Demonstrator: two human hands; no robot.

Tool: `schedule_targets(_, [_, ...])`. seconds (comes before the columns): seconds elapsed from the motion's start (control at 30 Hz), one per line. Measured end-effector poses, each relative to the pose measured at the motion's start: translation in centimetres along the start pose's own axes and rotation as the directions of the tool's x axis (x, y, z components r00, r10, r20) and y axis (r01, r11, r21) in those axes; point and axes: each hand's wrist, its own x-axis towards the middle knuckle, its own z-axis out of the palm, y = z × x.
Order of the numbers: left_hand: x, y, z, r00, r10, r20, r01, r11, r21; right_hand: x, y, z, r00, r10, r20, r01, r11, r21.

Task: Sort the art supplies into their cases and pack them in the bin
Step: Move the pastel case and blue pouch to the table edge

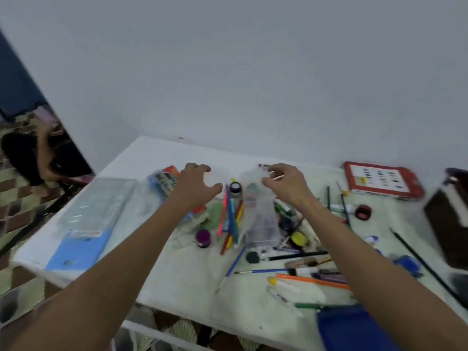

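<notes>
Art supplies lie scattered over the white worktop [177, 279], mostly right of centre. At nine o'clock rests a flat clear case with a blue insert [86, 224]. My left hand [196, 184] hovers with fingers spread and curled, holding nothing, over a marker pack [164, 177]. Just right, at its four o'clock, coloured pencils [231, 221] lie in a loose bundle beside a small clear plastic box [262, 224]. My right hand [285, 183] hovers apart at three o'clock from the left, fingers loosely bent; whether it pinches anything I cannot tell. I should gather the pencils as one bundle, tips aligned, before lifting. A red paint set [382, 181] sits at two o'clock.
</notes>
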Motion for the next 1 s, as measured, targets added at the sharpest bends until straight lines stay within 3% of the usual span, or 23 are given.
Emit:
schedule_targets(0.33, [4.3,14.4,11.0,0.95,0.217,0.223,-0.214,0.976,-0.038,1.2,12.8,-17.0,0.94,0.239,-0.244,-0.294,0.93,-0.219])
schedule_targets(0.6, [6.5,21.4,17.0,0.901,0.271,0.34,-0.29,0.957,0.006,2.4,17.5,-19.5,0.839,0.439,-0.322,-0.466,0.885,-0.008])
schedule_targets(0.7, [7.5,24.1,19.0,0.882,0.282,0.377,-0.313,0.95,0.02,2.7,18.3,-20.2,0.814,0.468,-0.344,-0.5,0.866,-0.004])
schedule_targets(0.83, [8.4,27.7,21.2,0.843,0.316,0.436,-0.385,0.92,0.077,3.0,19.7,-20.8,0.813,0.486,-0.32,-0.509,0.861,0.014])
schedule_targets(1.0, [9.6,29.5,23.4,0.809,0.311,0.499,-0.363,0.932,0.008,3.3,20.8,-21.4,0.807,0.506,-0.303,-0.496,0.861,0.117])
